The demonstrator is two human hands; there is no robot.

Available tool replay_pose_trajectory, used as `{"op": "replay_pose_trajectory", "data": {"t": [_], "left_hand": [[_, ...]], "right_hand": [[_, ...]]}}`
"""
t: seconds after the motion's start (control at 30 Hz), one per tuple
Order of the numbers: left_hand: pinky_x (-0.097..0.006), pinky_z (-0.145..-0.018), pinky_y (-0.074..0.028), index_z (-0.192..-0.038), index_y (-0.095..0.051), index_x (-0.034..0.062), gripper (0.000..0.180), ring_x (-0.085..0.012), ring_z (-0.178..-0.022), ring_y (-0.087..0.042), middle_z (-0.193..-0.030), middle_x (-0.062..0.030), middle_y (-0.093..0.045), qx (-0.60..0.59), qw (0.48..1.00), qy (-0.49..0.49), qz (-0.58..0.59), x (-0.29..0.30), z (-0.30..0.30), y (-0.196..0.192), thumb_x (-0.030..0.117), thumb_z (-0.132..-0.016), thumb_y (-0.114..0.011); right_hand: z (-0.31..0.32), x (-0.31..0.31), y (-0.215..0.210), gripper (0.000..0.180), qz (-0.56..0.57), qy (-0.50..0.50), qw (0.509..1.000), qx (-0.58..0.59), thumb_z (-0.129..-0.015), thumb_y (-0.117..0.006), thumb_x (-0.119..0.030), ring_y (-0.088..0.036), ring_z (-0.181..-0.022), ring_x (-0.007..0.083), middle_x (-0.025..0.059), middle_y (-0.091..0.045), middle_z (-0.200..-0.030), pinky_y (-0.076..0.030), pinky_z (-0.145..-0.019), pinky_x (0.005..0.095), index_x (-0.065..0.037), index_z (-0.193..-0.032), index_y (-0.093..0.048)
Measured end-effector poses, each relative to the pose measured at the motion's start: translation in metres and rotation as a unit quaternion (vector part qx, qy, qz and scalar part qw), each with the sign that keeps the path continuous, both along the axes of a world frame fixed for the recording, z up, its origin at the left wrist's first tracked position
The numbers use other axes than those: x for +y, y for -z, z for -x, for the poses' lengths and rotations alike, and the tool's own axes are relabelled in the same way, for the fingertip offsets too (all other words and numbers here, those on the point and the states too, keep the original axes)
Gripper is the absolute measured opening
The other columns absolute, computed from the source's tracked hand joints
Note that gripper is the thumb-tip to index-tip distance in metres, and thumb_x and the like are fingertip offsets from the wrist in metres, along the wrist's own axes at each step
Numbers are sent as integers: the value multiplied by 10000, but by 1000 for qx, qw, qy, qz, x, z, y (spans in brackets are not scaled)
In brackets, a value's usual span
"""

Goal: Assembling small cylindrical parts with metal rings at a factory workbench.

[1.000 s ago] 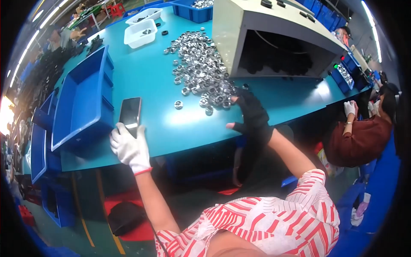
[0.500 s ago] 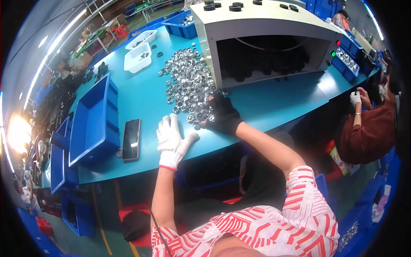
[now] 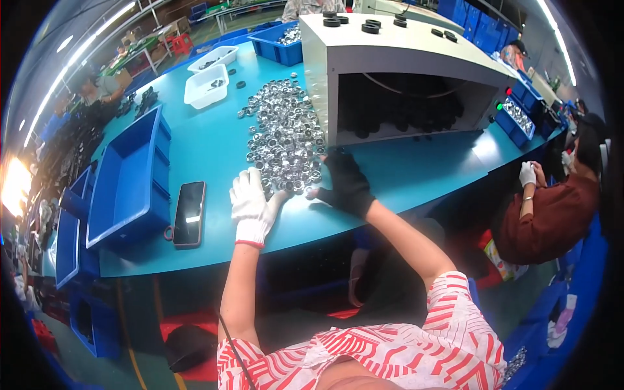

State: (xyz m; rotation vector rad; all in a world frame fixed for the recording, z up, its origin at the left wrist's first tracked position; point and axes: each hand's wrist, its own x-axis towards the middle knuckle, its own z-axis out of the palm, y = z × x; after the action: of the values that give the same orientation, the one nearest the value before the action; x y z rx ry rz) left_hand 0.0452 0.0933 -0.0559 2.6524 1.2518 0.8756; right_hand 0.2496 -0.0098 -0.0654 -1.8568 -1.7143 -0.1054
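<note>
Resting both hands on the teal counter [image 3: 195, 140] at the near edge of the metal ring pile [image 3: 285, 140]: our left hand [image 3: 251, 207], white glove, lies flat & spread, holding nothing; right hand [image 3: 348, 185], black glove, fingers loosely curled beside a stray ring. Phone [image 3: 188, 213] is parked left, clear of the parts.

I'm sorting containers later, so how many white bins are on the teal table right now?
2. A nearer white bin stands left of the pile of metal rings; a farther white bin lies just behind it. Others may be hidden behind the grey machine.
</note>
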Motion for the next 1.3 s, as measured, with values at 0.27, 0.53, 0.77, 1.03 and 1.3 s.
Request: {"op": "replay_pose_trajectory", "data": {"t": [0.27,0.53,0.77,1.03,1.3], "left_hand": [[-340,-767,-506,-1076,-600,-23,294,-282,-842,-632,-928,-157,-651,-306,945,60,-99,4,17,18,92,-811,-653],[-234,-426,-315,-750,-622,41,331,-47,-451,-411,-514,30,-476,-431,834,-84,333,1,32,5,335,-901,-603],[-252,-408,-291,-673,-611,51,413,-61,-407,-380,-471,19,-447,-347,892,-68,281,1,29,15,393,-903,-582],[-268,-436,-347,-646,-626,41,422,-80,-422,-440,-488,-6,-507,-277,926,-50,253,-4,41,13,388,-885,-603],[-311,-533,-404,-760,-630,32,391,-125,-522,-485,-582,-36,-563,-340,896,-75,275,34,51,20,393,-903,-580]], "right_hand": [[-15,-54,34,230,-106,73,992,4,-821,-623,-339,-604,-644,298,80,-614,-720,-468,-571,404,-113,-777,-625],[-11,-52,30,293,-22,119,991,-57,-822,-595,-374,-619,-638,306,96,-622,-670,-470,-569,410,-115,-688,-623],[-13,-49,20,317,28,147,987,-59,-834,-571,-380,-624,-662,314,117,-627,-687,-475,-582,417,-103,-687,-613],[-11,-47,18,349,-10,106,994,12,-836,-585,-430,-623,-678,322,114,-632,-689,-476,-604,419,-106,-725,-654],[23,91,-68,387,-4,-43,997,61,-885,-484,-460,-603,-898,329,146,-627,-936,-463,-758,395,-97,-909,-615]]}}
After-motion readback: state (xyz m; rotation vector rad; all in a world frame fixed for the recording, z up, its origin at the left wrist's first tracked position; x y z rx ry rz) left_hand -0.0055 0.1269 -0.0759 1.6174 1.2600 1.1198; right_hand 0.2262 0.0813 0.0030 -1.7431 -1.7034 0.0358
